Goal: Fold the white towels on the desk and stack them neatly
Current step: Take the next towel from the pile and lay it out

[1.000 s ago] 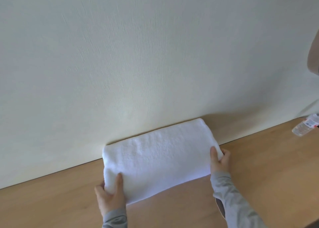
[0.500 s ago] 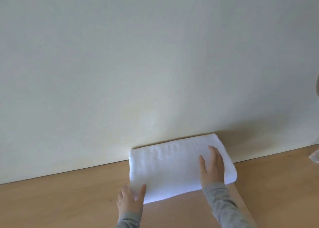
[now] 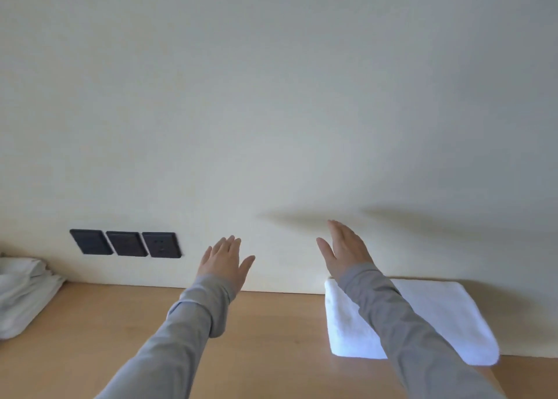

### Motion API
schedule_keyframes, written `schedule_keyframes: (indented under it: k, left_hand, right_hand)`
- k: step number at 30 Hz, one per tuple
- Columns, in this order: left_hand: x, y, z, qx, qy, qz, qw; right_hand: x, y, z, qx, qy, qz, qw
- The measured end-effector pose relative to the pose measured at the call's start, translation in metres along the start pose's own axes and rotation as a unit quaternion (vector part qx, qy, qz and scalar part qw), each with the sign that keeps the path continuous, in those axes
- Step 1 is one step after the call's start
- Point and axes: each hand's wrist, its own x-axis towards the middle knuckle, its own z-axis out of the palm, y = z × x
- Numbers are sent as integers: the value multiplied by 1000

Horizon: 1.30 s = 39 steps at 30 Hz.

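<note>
Now: both hands are raised in front of the wall (image 3: pixel 271 97), above the desk (image 3: pixel 271 332), and neither touches anything.

Left hand (image 3: pixel 226 263): back of the hand toward the camera, fingers straight and close together, thumb spread out to the right. Holds nothing.

Right hand (image 3: pixel 344 252): turned nearly edge-on, fingers straight and pointing up and away, thumb apart on the left. Holds nothing.

Both hands are slightly blurred. Grey sleeves (image 3: pixel 187 323) cover both arms to the wrists.

Folded towel (image 3: pixel 440 317): white, lying flat on the right part of the desk as a neat rectangle, its far edge against the foot of the wall. Whether it is one towel or several stacked cannot be told from this angle. The right forearm crosses in front of its left part; whether the sleeve touches it cannot be told.

Pile of towels (image 3: pixel 24 296): white, loose and rumpled, at the far left of the view, on the desk next to the wall and cut off by the frame. It is well apart from the folded towel, with both arms between them.

Three dark wall plates (image 3: pixel 125 243) sit side by side low on the wall, between the pile and the left hand. A soft shadow lies on the wall beside the right hand.
</note>
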Motion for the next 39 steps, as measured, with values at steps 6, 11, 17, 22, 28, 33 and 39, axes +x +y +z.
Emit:
schedule_keyframes:
  k: [6, 11, 17, 22, 28, 33, 39]
  left_hand:
    - [-40, -117, -82, 2, 56, -39, 998]
    - [-94, -228, -137, 8, 100, -79, 992]
    - [-167, -355, -177, 18, 133, -144, 981]
    - [-225, -447, -193, 37, 122, -216, 968]
    - [-274, -526, -187, 88, 112, -288, 947]
    - [-293, -581, -182, 56, 132, -310, 940]
    - [-277, -664, -163, 0, 161, -323, 933]
  right_hand:
    - [-6, -141, 9, -8, 10, -68, 998]
    - [-24, -273, 36, -2, 11, -140, 990]
    - [-52, -414, 83, 23, -6, -218, 976]
    - [-73, -500, 126, 24, -40, -275, 960]
    - [-77, -576, 174, 6, -93, -310, 946]
    - [-78, -648, 210, 37, -119, -348, 929]
    - [-56, -715, 279, 69, -138, -345, 926]
